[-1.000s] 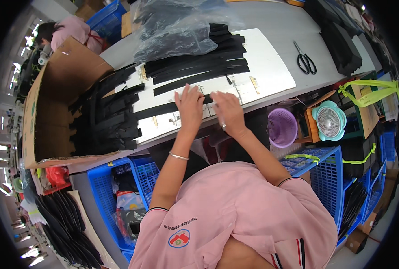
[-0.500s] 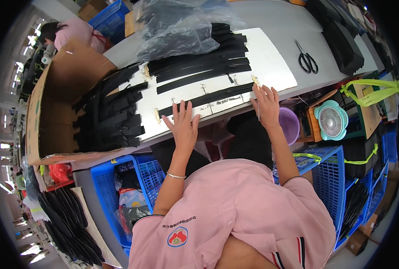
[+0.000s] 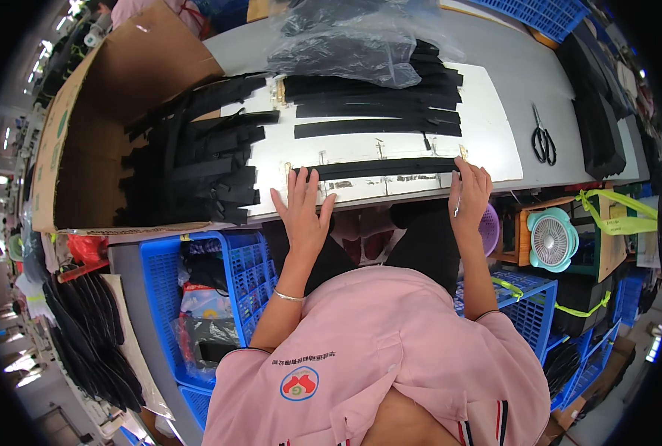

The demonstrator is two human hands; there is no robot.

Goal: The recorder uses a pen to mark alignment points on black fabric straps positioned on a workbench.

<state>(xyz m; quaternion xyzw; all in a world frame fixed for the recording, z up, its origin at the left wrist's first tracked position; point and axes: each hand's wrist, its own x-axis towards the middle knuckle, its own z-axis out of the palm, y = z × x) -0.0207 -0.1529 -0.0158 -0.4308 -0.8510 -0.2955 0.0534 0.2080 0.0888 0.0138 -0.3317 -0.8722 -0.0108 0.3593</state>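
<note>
Black strip [image 3: 379, 169] is lying flat on the white surface [image 3: 487, 126]; left hand [image 3: 301, 212], open, is pressing its left end, right hand [image 3: 470, 195] is pinching its right end.

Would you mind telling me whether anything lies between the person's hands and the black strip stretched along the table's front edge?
Nothing visible does: left hand and right hand already rest at opposite ends of the black strip.

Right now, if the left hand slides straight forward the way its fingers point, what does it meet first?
The left hand lies flat, fingertips at the near black strip; it would meet that strip first. Beyond lies bare white board, then another black strip.
</note>
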